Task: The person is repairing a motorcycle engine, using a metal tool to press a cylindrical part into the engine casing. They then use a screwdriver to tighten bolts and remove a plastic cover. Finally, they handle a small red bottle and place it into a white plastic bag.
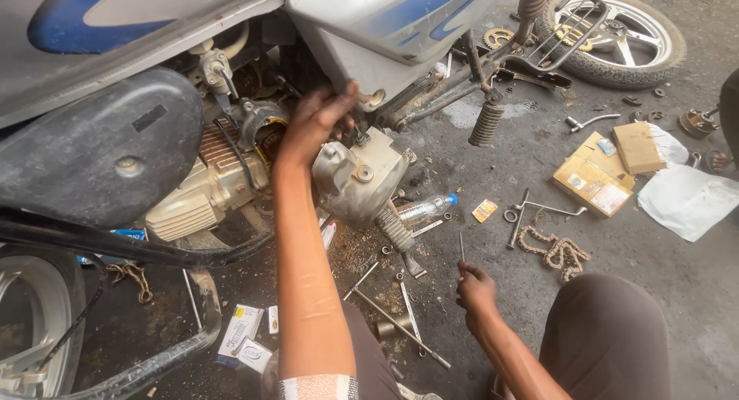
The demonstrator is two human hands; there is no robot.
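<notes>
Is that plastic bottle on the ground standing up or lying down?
Lying down. The clear plastic bottle rests on its side on the ground, blue cap pointing right, beside the engine cover.

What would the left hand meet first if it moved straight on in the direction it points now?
Probably the motorcycle's grey side panel: the left hand points up from the silver engine cover toward the panel's lower edge. Depth is unclear.

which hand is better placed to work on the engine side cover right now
Probably the left hand: it is already up at the top of the engine cover, fingers by the fitting there. The right hand is low near the ground, holding a thin rod-like tool, well away from the cover.
</notes>
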